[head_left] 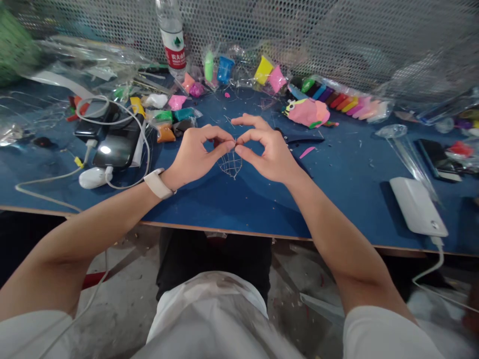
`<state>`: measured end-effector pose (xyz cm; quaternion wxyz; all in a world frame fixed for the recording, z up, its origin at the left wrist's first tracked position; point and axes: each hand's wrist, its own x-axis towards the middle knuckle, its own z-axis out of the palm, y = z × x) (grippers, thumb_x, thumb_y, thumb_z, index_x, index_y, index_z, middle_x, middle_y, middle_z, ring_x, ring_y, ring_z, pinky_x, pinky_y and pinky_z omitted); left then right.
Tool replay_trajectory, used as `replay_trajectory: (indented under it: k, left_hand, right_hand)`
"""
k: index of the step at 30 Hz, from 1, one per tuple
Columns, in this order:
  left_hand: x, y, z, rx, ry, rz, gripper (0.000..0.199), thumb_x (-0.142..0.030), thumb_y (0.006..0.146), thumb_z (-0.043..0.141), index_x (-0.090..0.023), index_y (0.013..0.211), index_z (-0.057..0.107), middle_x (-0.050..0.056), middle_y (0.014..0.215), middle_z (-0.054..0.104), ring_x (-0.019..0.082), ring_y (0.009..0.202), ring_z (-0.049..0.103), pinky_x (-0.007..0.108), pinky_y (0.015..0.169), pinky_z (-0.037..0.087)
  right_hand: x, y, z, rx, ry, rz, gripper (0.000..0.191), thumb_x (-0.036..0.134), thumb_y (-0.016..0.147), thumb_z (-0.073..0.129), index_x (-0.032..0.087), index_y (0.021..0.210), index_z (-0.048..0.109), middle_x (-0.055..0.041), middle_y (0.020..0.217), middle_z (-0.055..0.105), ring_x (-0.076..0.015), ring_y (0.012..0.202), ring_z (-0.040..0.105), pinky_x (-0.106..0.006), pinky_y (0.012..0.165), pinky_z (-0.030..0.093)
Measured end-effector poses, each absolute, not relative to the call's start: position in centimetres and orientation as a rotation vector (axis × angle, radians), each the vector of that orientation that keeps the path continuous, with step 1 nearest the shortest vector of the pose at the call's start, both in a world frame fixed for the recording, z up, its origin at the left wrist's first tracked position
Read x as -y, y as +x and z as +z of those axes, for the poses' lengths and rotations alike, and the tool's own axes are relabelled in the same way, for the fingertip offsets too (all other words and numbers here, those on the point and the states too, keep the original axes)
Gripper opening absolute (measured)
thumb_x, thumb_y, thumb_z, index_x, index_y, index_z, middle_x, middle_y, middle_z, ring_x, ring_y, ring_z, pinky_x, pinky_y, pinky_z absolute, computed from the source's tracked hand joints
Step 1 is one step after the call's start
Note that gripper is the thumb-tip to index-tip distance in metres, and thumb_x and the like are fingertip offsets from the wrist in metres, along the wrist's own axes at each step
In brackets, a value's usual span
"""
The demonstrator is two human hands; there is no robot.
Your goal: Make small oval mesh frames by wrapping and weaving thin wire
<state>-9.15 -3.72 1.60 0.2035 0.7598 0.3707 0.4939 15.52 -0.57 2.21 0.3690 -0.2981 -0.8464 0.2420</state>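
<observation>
Between my two hands hangs a small frame of thin bent wire (231,166), its lower end tapering to a point just above the blue tabletop. My left hand (204,149) pinches the top of the wire frame with thumb and forefinger. Right beside it, my right hand (264,148) pinches at the same spot, its thumb and forefinger nearly meeting the left fingertips; its other fingers are curled or raised. The fingertips hide the top of the wire. A dark-handled tool (305,139) lies just past my right hand, partly covered by it.
A pink clay fish (307,112) sits beyond my right hand, near a row of coloured clay packs (348,102). A water bottle (172,42) stands by the mesh panel. Left are a black phone (116,147) and cables; right, a white power bank (417,205).
</observation>
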Motion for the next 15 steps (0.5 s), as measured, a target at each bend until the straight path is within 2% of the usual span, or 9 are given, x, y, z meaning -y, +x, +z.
replay_trajectory:
  k: [6, 15]
  left_hand:
    - [3.5, -9.1, 1.2, -1.074, 2.101, 1.361, 0.02, -0.041, 0.108, 0.08, -0.023, 0.102, 0.086, 0.005, 0.096, 0.089, 0.019, 0.086, 0.08, 0.033, 0.077, 0.061]
    - [3.6, -8.8, 1.3, -1.083, 2.1, 1.384, 0.014, -0.034, 0.106, 0.08, -0.022, 0.101, 0.086, 0.004, 0.093, 0.088, 0.017, 0.083, 0.077, 0.032, 0.078, 0.06]
  right_hand:
    - [0.9, 15.1, 1.4, 2.15, -0.815, 0.517, 0.025, 0.056, 0.11, 0.076, 0.033, 0.105, 0.081, -0.0048, 0.165, 0.074, -0.042, 0.174, 0.051, -0.079, 0.147, 0.036]
    - [1.2, 14.3, 0.8, 2.123, -0.857, 0.402, 0.009, 0.038, 0.11, 0.07, 0.032, 0.104, 0.073, -0.0062, 0.154, 0.079, -0.042, 0.171, 0.054, -0.078, 0.146, 0.038]
